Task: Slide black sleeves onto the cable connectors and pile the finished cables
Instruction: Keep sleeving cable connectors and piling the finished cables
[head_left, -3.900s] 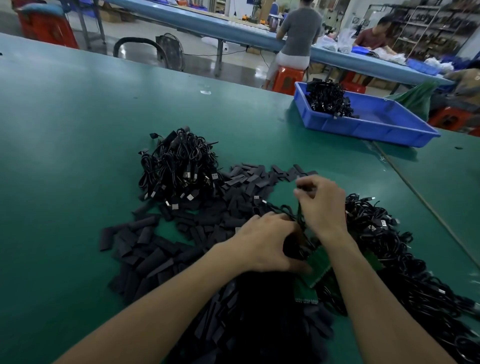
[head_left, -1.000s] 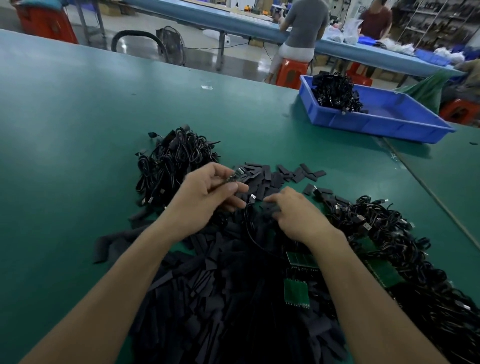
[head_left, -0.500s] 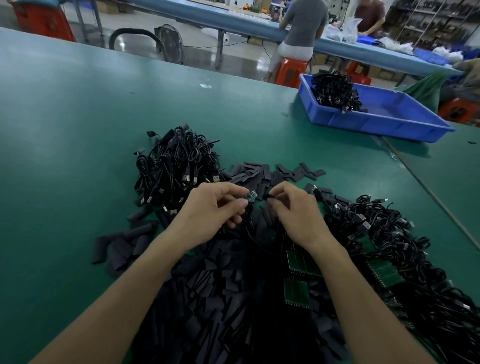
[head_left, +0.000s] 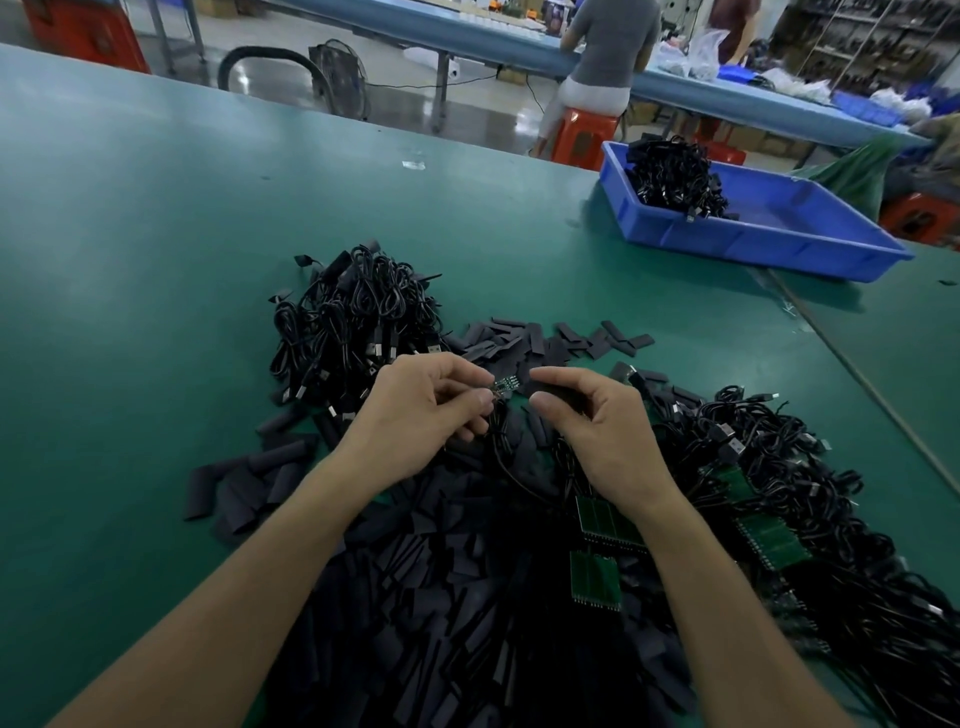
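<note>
Head: connector, sleeve between hands

black sleeve mostly hidden behind right fingers, cable heap cut off at right edge

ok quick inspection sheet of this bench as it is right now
surface: green table, mid-bench covered by parts
job's things: loose black sleeves heaped near; connector board not yet sleeved
clutter: small clear scrap far on the table
grips: left grip pinches the connector board; right grip holds one sleeve just beside it
cables: pile to the left; tangle with green boards to the right
surroundings: blue tray holding cables; people at a far bench
</note>
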